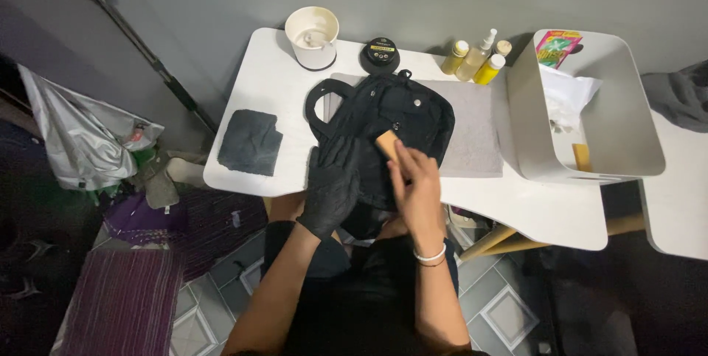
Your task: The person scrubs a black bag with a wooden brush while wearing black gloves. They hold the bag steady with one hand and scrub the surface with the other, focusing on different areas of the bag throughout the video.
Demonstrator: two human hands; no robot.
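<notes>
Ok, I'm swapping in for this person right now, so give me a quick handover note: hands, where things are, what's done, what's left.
Left hand: black glove on, pressed flat on the black bag, steadying it.
Right hand: bare, gripping a small wooden brush against the bag's front.
Bag lies on a grey towel on the white table. Dark cloth at left; cup, round tin and small bottles at the back.
Done: brushing is under way.
Left: how much remains can't be told.
</notes>
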